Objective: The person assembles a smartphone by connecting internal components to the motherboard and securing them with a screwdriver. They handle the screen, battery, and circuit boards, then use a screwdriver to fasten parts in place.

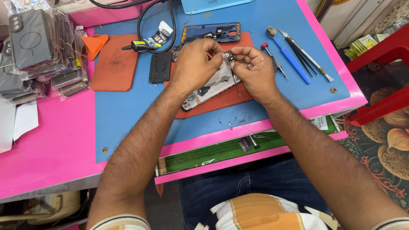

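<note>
**Both hands pinching a small part over an opened phone**

The opened phone (pixel 213 87) is lying tilted on a rust-red work mat (pixel 221 100), probably so loose parts are staying on a soft, grippy surface. The left hand (pixel 194 64) is curling over the phone's upper end, fingers closed down on it, apparently steadying it. The right hand (pixel 251 68), just right of the phone, is pinching a small dark component (pixel 230 56) between thumb and forefinger at the phone's top edge. Both forearms are reaching in from the near edge of the table (pixel 55 145), wrists bent inward so the fingertips are meeting. Beyond the phone a blue phone frame (pixel 211 33) is lying; left of the phone, a black rectangular part (pixel 159 67) and a glue tube (pixel 142 44); right of the phone, a blue brush (pixel 289 55), tweezers (pixel 304 53) and a red-capped screwdriver (pixel 273 59) are lying within easy reach.
</note>
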